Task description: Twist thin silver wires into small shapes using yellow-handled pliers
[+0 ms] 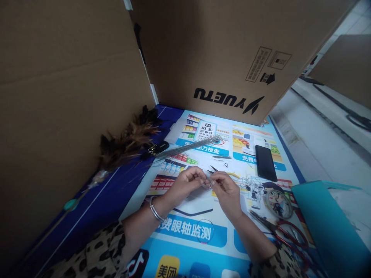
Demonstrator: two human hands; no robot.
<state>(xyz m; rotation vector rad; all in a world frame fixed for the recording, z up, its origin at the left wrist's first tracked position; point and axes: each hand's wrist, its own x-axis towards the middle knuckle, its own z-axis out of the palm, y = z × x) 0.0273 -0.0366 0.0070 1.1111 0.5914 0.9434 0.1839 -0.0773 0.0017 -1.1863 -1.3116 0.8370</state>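
My left hand point(193, 179), a silver bangle point(156, 210) on its wrist, is closed in a pinch on a small bent piece of thin silvery wire point(207, 185). Fingertips of my right hand point(226, 189) pinch the same piece from the other side, so the two hands almost meet. Just behind the right fingers, dark pointed tips and a yellow handle point(234, 175) show, seemingly pliers partly covered by that hand. Farther back lies a long bundle of straight thin wires point(191, 147), with a few short dark pieces point(222, 157) beside it.
Cardboard walls point(214, 50) rise behind and at left. To the right are a black phone point(266, 163), tangled wire scraps point(252, 187), a round clear dish point(278, 203), red-handled scissors point(290, 231) and a teal box point(330, 227). Brown feathers point(124, 143) lie at left.
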